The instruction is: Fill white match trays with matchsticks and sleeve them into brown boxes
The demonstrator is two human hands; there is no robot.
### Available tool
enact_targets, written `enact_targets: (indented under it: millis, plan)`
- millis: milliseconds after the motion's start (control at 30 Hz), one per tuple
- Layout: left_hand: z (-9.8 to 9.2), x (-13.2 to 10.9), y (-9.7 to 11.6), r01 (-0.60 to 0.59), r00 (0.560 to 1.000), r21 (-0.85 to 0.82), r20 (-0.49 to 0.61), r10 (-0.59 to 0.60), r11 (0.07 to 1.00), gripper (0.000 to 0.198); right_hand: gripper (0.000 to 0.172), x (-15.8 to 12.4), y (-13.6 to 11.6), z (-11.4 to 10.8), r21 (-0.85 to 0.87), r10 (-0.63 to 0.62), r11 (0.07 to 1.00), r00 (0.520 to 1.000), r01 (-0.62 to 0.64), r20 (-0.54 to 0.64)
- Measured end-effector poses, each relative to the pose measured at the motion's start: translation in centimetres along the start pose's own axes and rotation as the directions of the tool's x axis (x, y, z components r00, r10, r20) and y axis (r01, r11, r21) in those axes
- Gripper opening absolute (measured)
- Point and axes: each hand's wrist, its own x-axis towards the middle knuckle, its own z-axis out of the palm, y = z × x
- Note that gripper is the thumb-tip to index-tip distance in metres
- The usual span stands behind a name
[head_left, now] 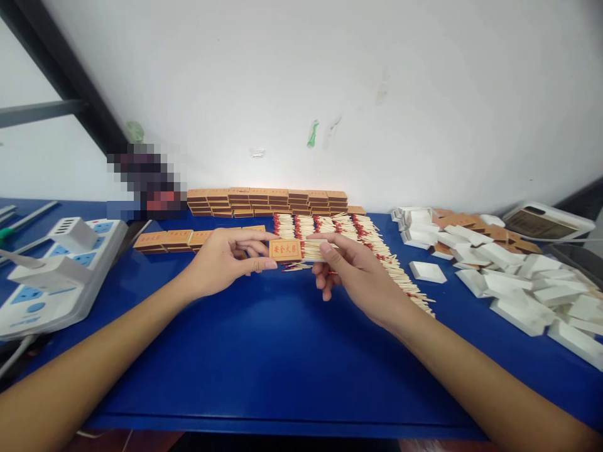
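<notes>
Between thumb and fingers, my left hand (225,258) grips the left end of an orange matchbox sleeve (285,250) with red lettering. A white matchbox tray (311,251) with matches in it sticks out of the sleeve's right side, pinched by my right hand (360,267). Both pieces are held above the blue table, joined end to end. How far the tray sits inside the sleeve is hidden. Just behind my hands lie rows of loose red-tipped matches (370,233), spreading toward the right forearm.
Stacked matchboxes (268,201) line the wall, with a shorter row (176,240) nearer on the left. White trays (522,289) and orange sleeves (459,220) are heaped at right beside a phone-like device (549,220). A power strip (89,270) with plugged-in chargers occupies the left.
</notes>
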Motion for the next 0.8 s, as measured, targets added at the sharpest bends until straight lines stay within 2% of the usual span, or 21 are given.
enact_targets:
  millis: [100, 167, 267, 400, 600, 800]
  plan:
    - [0.2, 0.0, -0.2, 0.029, 0.999, -0.064, -0.021, -0.030, 0.998, 0.061, 0.044, 0.0, 0.2, -0.1, 0.040, 0.013, 0.999, 1.000, -0.014, 0.023]
    - [0.2, 0.0, -0.3, 0.042, 0.999, -0.082, -0.031, -0.045, 0.996, 0.063, 0.043, 0.0, 0.3, -0.2, 0.019, -0.019, 1.000, 0.999, 0.019, 0.027]
    - [0.2, 0.0, -0.3, 0.049, 0.999, -0.080, -0.020, -0.051, 0.996, 0.062, 0.043, 0.1, 0.4, -0.3, -0.043, -0.084, 0.995, 0.995, 0.086, 0.046]
    - [0.2, 0.0, -0.3, 0.041, 0.999, -0.076, 0.015, -0.040, 0.996, 0.058, 0.044, 0.0, 0.3, -0.5, -0.088, -0.089, 0.991, 0.992, 0.097, 0.090]
    - [0.3, -0.1, -0.3, 0.033, 0.999, -0.091, -0.010, -0.034, 0.995, 0.062, 0.044, -0.2, 0.2, 0.0, -0.051, -0.101, 0.993, 0.994, 0.103, 0.041]
    - [0.7, -0.4, 0.1, -0.014, 0.999, -0.102, -0.037, 0.010, 0.995, 0.057, 0.046, -0.5, 0.2, 0.6, -0.009, -0.083, 0.997, 0.996, 0.083, -0.019]
